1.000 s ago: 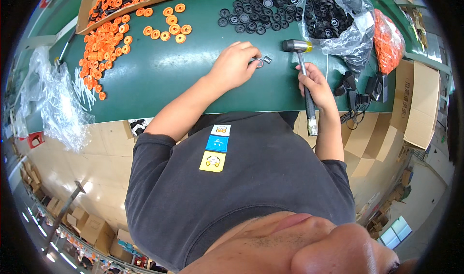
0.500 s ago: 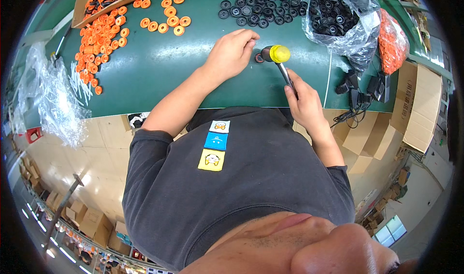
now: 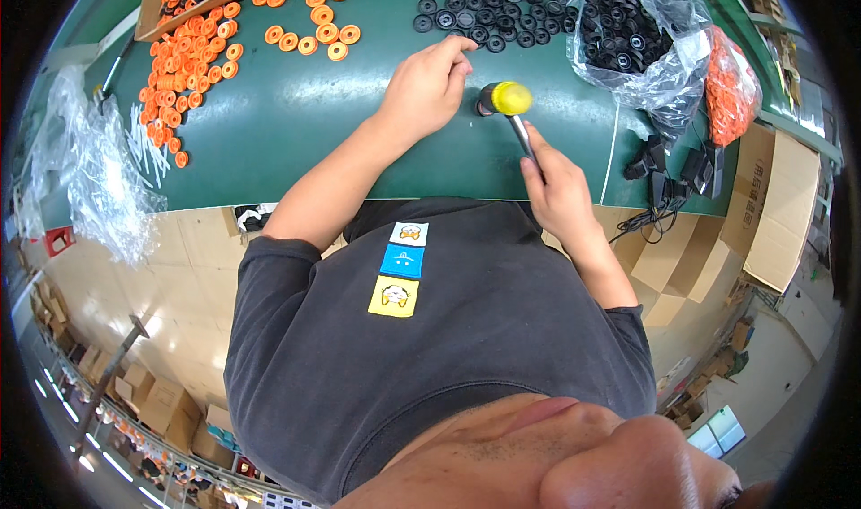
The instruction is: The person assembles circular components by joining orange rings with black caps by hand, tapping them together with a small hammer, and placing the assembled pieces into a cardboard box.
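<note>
Right hand: the right hand [image 3: 558, 186] is closed around the handle of a small mallet [image 3: 511, 105], low on the shaft, near the counter's front edge.
Mallet: its yellow head lies on the green counter [image 3: 296, 132], touching a small dark part [image 3: 485, 102] just to its left; the shaft runs back toward the person.
Left hand: the left hand [image 3: 429, 87] rests on the counter just left of the mallet head, fingers loosely curled and stretched toward the black rings; I cannot tell if it pinches anything.
Change: one second ago the mallet was raised, its head pointing to the left above the counter; half a second ago the head was already down at the part. Now it sits in the same place, and the left hand has stayed beside it.
Black rings: a loose heap of black rings [image 3: 489, 11] lies beyond both hands; more are in a clear bag [image 3: 646, 43] on the right.
Orange rings: orange rings [image 3: 193, 60] are spread on the left side, some in a shallow cardboard tray [image 3: 152, 20].
Other bags: an orange-filled bag [image 3: 731, 87] is at the far right; crumpled clear plastic [image 3: 85, 177] hangs at the left end.
Room: cardboard boxes [image 3: 771, 213] stand at the right of the counter, and black cables [image 3: 668, 168] lie at its edge.
</note>
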`<state>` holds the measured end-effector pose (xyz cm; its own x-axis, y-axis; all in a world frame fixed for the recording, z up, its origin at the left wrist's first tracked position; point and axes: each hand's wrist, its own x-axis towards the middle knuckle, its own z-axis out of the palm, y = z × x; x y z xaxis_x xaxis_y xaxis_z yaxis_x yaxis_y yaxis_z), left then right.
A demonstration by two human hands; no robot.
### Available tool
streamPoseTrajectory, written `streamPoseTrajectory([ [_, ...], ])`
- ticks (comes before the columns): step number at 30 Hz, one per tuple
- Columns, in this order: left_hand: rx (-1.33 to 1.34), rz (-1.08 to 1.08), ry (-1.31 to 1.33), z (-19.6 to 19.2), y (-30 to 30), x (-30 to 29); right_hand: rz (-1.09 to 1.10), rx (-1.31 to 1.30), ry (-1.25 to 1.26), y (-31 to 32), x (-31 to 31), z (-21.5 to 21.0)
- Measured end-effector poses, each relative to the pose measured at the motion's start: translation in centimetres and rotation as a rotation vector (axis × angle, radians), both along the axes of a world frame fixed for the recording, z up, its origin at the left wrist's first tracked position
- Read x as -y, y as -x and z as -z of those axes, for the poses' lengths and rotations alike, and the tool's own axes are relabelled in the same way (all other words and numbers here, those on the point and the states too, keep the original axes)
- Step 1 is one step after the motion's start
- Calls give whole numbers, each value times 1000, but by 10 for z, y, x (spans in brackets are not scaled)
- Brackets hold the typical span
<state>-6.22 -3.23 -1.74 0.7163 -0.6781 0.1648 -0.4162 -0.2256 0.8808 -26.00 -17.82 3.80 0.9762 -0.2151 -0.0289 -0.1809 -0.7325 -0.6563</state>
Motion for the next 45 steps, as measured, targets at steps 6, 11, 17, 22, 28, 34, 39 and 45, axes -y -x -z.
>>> streamPoseTrajectory([
  [6,14,-2,-9,-1,0,-1,-32,10,24,-2,-2,1],
  [11,-17,-45,9,1,-3,-1,-54,-34,41,3,-5,6],
  [17,25,76,-7,1,-4,-2,23,5,-30,13,-3,-1],
  [22,139,227,-21,-2,3,-3,18,20,-23,17,1,17],
  [28,262,358,-78,-1,6,2,331,-87,-916,22,14,32],
  [34,305,324,-96,7,5,6,323,-100,-672,17,49,44],
  [39,224,278,-54,3,6,4,126,202,293,3,63,28],
  [45,197,144,9,-33,-19,-5,99,251,210,12,55,20],
])
